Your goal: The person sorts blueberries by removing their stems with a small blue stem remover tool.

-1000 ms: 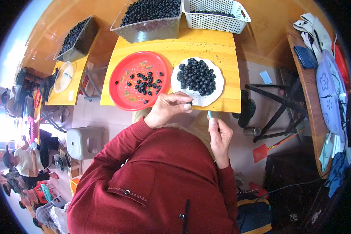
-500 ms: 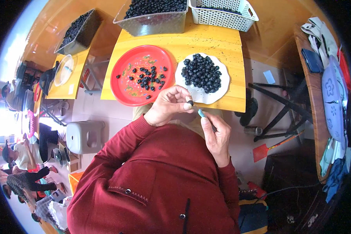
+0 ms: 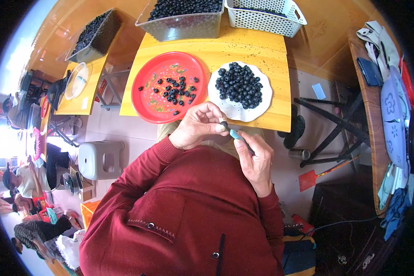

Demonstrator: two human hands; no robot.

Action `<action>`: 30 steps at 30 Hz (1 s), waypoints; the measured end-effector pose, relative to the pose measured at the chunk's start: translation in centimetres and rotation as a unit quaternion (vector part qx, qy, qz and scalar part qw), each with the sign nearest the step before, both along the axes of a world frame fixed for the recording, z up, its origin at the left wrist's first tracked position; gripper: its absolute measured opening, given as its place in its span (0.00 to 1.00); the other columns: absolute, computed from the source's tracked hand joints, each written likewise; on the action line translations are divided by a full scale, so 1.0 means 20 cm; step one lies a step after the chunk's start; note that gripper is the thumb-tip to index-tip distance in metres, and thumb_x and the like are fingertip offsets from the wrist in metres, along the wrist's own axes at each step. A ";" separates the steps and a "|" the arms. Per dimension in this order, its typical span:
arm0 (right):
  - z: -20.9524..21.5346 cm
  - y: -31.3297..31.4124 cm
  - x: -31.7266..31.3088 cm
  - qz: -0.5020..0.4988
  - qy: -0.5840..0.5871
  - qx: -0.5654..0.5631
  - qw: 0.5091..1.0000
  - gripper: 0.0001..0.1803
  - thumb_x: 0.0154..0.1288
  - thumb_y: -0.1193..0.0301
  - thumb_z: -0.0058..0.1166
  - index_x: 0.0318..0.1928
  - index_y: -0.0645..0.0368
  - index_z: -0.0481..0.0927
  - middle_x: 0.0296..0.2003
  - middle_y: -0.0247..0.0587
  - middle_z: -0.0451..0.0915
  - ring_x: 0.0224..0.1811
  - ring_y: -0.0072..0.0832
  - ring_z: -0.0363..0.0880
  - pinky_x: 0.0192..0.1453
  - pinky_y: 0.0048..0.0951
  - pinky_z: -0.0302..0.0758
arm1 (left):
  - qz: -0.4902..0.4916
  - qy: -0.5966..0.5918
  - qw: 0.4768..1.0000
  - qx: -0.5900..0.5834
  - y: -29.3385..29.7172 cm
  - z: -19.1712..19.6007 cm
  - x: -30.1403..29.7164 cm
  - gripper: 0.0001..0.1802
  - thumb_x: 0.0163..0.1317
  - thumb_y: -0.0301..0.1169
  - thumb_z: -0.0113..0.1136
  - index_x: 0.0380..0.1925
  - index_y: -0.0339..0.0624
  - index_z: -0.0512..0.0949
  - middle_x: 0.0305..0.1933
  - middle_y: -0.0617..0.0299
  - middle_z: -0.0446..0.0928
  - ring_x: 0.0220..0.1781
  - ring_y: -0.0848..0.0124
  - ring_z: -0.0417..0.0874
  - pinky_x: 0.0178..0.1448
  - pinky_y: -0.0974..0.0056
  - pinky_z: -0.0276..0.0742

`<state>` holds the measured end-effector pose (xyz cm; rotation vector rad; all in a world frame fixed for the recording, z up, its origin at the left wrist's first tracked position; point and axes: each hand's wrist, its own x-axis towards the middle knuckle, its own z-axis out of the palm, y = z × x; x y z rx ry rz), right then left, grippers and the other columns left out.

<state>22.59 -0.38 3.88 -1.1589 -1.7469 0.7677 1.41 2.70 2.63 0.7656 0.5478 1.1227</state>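
Note:
Between the thumb and fingers of my left hand [image 3: 198,126] is a small round black piece [image 3: 224,124], like a blueberry or a bead. My right hand [image 3: 256,158] grips a slim tool with a teal and dark handle [image 3: 235,134]. Its tip meets or nearly meets the piece; the exact contact is too small to tell. Beyond my left hand, a red patterned tray [image 3: 147,103] carries several loose pieces of this kind, some with a ring-like hollow. Past my hands to the right, a white scalloped plate [image 3: 265,106] bears a heap of them.
At the table's [image 3: 202,50] far edge stand a clear bin [image 3: 184,30] and a white perforated basket [image 3: 262,22], both with black pieces. Dark crumbs dot the tabletop. A grey stool [image 3: 99,158] is at left, a wooden side table [image 3: 377,133] at right. Other people sit far left.
The tool in my right hand has tilted and shifted slightly left, closer to the piece. My left hand keeps its pinch. At far left a person has bent lower.

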 end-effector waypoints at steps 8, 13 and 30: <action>-0.05 0.04 0.03 -0.038 0.017 -0.014 0.999 0.15 0.71 0.63 0.59 0.45 0.64 0.85 0.27 0.44 0.80 0.28 0.32 0.80 0.33 0.33 0.74 | -0.012 -0.007 0.999 0.051 -0.06 0.08 0.01 0.14 0.57 0.19 0.69 0.34 0.41 0.71 0.32 0.56 0.78 0.36 0.64 0.85 0.41 0.64 0.81; 0.00 0.05 0.06 -0.044 0.065 -0.032 0.996 0.14 0.72 0.65 0.58 0.45 0.65 0.85 0.29 0.42 0.82 0.30 0.27 0.79 0.37 0.30 0.74 | -0.002 -0.023 0.999 0.027 -0.05 0.08 0.00 0.15 0.55 0.19 0.70 0.34 0.42 0.71 0.32 0.55 0.78 0.37 0.64 0.85 0.42 0.64 0.82; 0.04 0.01 -0.06 0.050 0.077 -0.072 0.993 0.16 0.68 0.63 0.63 0.42 0.65 0.85 0.25 0.39 0.79 0.24 0.23 0.75 0.28 0.26 0.69 | 0.010 0.074 0.995 0.063 -0.06 0.04 -0.03 0.14 0.57 0.13 0.68 0.35 0.40 0.74 0.42 0.56 0.83 0.44 0.72 0.85 0.51 0.65 0.84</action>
